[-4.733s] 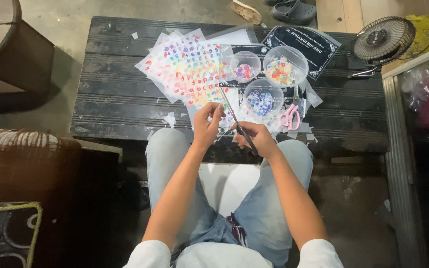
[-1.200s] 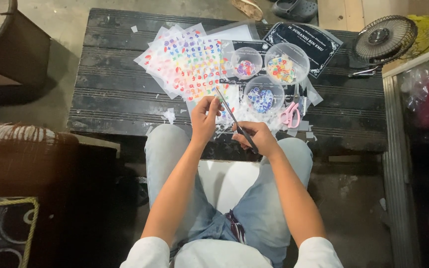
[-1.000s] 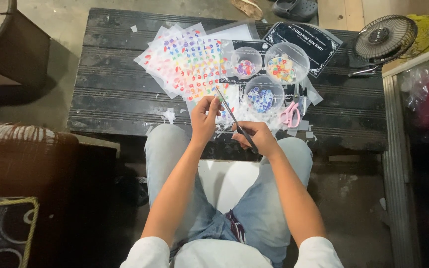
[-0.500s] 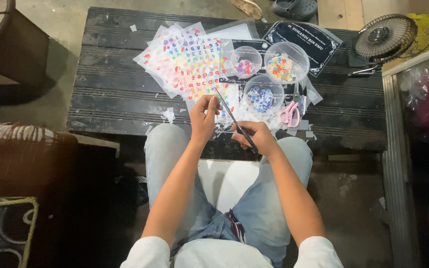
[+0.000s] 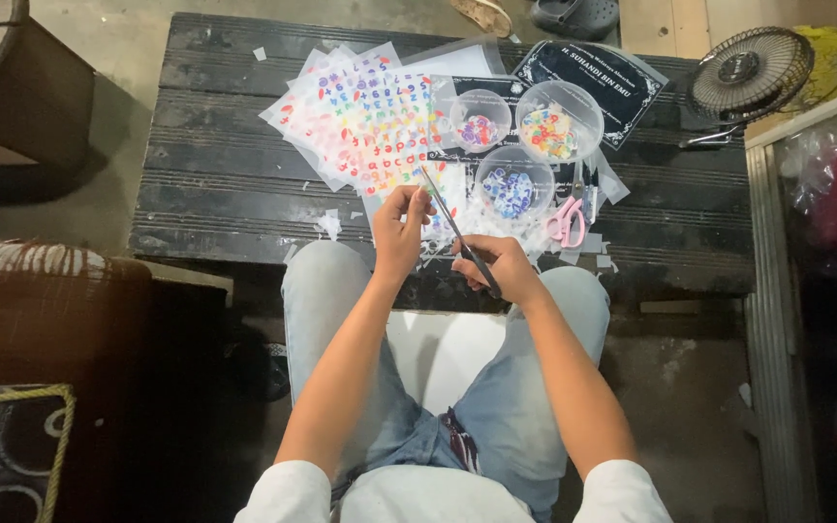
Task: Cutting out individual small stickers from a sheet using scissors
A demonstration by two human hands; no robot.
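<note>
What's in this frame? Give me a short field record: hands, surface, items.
left hand: pinches a small piece at the tip of the scissors
right hand: grips the dark scissors, blades angled up and left
table: dark slatted wood, paper scraps scattered on it
sticker sheets: overlapping, coloured shapes, left of the bowls
bowls: three clear ones holding coloured bits
pink scissors: lying right of the hands
fan: at the table's far right

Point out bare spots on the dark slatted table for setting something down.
Free: the dark slatted wooden table left of the colourful sticker sheets, and its right end past the pink-handled scissors. Crowded: around the three clear plastic bowls and both hands.
</note>
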